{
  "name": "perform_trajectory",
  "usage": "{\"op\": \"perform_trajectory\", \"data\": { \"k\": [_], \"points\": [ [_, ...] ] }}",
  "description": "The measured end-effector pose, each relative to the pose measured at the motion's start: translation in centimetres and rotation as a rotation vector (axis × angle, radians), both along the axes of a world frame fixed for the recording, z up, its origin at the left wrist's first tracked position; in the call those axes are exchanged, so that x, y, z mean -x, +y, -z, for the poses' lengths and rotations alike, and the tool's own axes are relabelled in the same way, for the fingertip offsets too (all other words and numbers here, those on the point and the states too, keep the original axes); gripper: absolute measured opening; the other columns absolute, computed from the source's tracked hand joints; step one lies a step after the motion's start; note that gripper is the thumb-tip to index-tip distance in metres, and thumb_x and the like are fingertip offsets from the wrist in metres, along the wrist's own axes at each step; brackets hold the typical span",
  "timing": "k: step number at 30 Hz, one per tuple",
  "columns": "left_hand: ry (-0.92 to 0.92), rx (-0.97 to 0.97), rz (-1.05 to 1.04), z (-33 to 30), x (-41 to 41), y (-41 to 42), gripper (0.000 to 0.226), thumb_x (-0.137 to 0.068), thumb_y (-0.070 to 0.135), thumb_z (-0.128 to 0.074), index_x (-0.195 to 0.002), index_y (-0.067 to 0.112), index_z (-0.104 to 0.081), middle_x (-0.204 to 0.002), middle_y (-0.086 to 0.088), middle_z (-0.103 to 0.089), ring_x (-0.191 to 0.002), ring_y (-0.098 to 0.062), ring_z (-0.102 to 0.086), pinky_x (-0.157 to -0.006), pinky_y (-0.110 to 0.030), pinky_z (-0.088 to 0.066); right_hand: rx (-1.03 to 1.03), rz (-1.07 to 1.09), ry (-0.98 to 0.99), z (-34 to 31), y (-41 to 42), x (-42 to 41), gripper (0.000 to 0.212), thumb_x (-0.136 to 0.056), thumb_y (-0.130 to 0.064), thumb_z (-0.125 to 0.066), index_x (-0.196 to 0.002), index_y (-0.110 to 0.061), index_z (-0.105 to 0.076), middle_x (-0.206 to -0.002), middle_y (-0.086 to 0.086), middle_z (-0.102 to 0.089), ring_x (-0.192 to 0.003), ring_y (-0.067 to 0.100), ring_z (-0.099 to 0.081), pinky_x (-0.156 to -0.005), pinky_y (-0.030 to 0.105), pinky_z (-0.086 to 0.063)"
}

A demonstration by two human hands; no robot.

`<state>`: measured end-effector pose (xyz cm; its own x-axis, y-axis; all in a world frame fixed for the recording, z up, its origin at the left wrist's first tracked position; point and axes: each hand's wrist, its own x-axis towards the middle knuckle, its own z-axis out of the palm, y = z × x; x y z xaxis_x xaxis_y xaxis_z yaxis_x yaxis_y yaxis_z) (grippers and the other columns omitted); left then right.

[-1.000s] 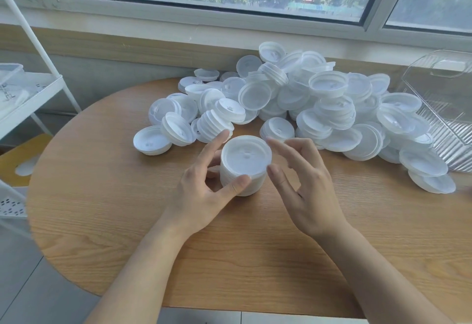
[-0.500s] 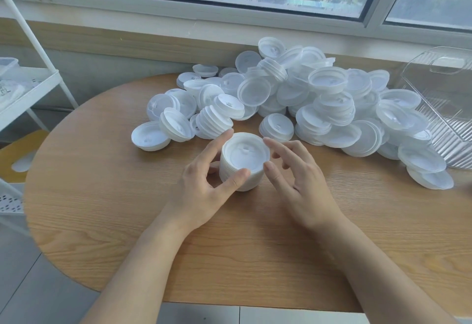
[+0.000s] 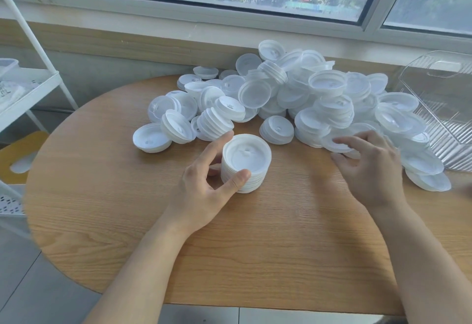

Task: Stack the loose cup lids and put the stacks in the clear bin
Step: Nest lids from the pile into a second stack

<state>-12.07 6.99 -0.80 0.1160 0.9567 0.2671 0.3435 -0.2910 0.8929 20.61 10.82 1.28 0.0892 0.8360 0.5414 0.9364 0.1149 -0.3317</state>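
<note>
While left hand (image 3: 204,191) grips stack (image 3: 245,164), right hand (image 3: 367,165) pinches pile lid (image 3: 337,145); tug may topple pile (image 3: 319,104).

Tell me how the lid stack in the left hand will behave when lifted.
The stack is probably light: thin white plastic. It may shear or shed lids, since they only nest and the left hand grips it by the sides. Standing upright on the table, it looks unlikely to roll.
</note>
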Motion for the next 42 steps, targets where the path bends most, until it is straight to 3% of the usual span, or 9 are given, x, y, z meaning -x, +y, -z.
{"op": "perform_trajectory", "data": {
  "k": [4,8,15,19,23,30,34,38,42],
  "points": [
    [0.009,-0.01,-0.004,0.0,0.0,0.1,0.077,-0.083,0.072,-0.068,-0.153,0.049,-0.043,-0.14,0.023,-0.061,-0.129,0.0,-0.057,-0.106,-0.026,-0.051,0.026,0.045,-0.061,0.2,0.1,-1.0,0.016,-0.085,-0.019,-0.085,-0.1,-0.023,-0.082,-0.096,-0.002,-0.057,-0.097,0.032,-0.057,-0.086,0.047,-0.041],
    [0.006,-0.006,-0.001,0.1,0.0,0.0,0.077,-0.082,0.073,-0.068,-0.152,0.051,-0.043,-0.142,0.023,-0.06,-0.128,-0.001,-0.059,-0.107,-0.032,-0.052,-0.029,-0.047,0.044,-0.7,-0.3,0.4,0.009,-0.089,-0.025,-0.083,-0.097,-0.022,-0.082,-0.092,-0.004,-0.059,-0.092,0.024,-0.058,-0.086,0.045,-0.046],
    [0.003,-0.01,-0.008,0.0,-0.1,-0.1,0.077,-0.083,0.069,-0.07,-0.152,0.047,-0.045,-0.138,0.021,-0.063,-0.131,-0.004,-0.058,-0.108,-0.036,-0.052,0.061,-0.378,0.449,-3.1,-2.5,5.5,0.011,-0.091,-0.025,-0.078,-0.102,-0.028,-0.079,-0.096,-0.007,-0.062,-0.083,0.004,-0.056,-0.078,0.012,-0.041],
    [0.005,0.005,-0.013,-0.1,-0.1,-0.3,0.077,-0.082,0.07,-0.071,-0.152,0.05,-0.044,-0.137,0.026,-0.062,-0.132,-0.001,-0.056,-0.109,-0.037,-0.051,-0.055,-0.525,0.389,-2.9,-3.4,8.2,0.017,-0.093,-0.018,-0.075,-0.108,-0.023,-0.081,-0.098,0.002,-0.06,-0.089,0.013,-0.058,-0.084,0.019,-0.043],
    [0.011,0.006,-0.012,-0.2,0.0,-0.5,0.078,-0.082,0.071,-0.071,-0.152,0.051,-0.042,-0.134,0.021,-0.067,-0.131,-0.003,-0.059,-0.107,-0.043,-0.052,-0.079,-0.638,0.278,-1.5,-3.4,9.7,0.017,-0.096,-0.02,-0.075,-0.111,-0.024,-0.082,-0.1,-0.005,-0.058,-0.09,0.024,-0.057,-0.083,0.036,-0.046],
    [0.004,-0.003,-0.002,-0.3,0.1,-0.6,0.08,-0.084,0.068,-0.072,-0.155,0.047,-0.04,-0.132,0.023,-0.067,-0.132,-0.007,-0.059,-0.107,-0.045,-0.052,-0.081,-0.691,0.153,-0.8,-3.6,11.0,0.018,-0.1,-0.027,-0.069,-0.113,-0.027,-0.081,-0.102,-0.008,-0.057,-0.089,0.017,-0.05,-0.084,0.036,-0.045],
    [-0.015,-0.004,-0.002,-0.3,0.2,-0.8,0.082,-0.084,0.068,-0.072,-0.155,0.045,-0.041,-0.131,0.023,-0.067,-0.13,-0.007,-0.061,-0.107,-0.043,-0.053,-0.005,-0.622,0.241,-1.0,-3.9,11.0,0.04,-0.103,-0.042,-0.06,-0.137,-0.023,-0.068,-0.117,-0.006,-0.052,-0.106,0.017,-0.054,-0.096,0.036,-0.047],
    [-0.006,-0.002,0.002,-0.5,0.2,-0.9,0.081,-0.084,0.071,-0.069,-0.155,0.048,-0.039,-0.13,0.029,-0.065,-0.123,-0.005,-0.064,-0.105,-0.032,-0.052,0.052,-0.523,0.336,-0.5,-3.6,11.3,0.055,-0.105,-0.048,-0.05,-0.153,-0.021,-0.052,-0.124,-0.007,-0.05,-0.107,0.012,-0.054,-0.098,0.022,-0.044],
    [-0.018,0.002,0.0,-0.6,0.2,-0.9,0.075,-0.084,0.071,-0.066,-0.152,0.051,-0.043,-0.129,0.031,-0.065,-0.12,-0.003,-0.066,-0.105,-0.029,-0.052,0.097,-0.542,0.34,1.0,-3.3,11.5,0.052,-0.104,-0.048,-0.05,-0.15,-0.022,-0.056,-0.121,-0.007,-0.05,-0.102,0.014,-0.055,-0.095,0.031,-0.048]
  ]
}}
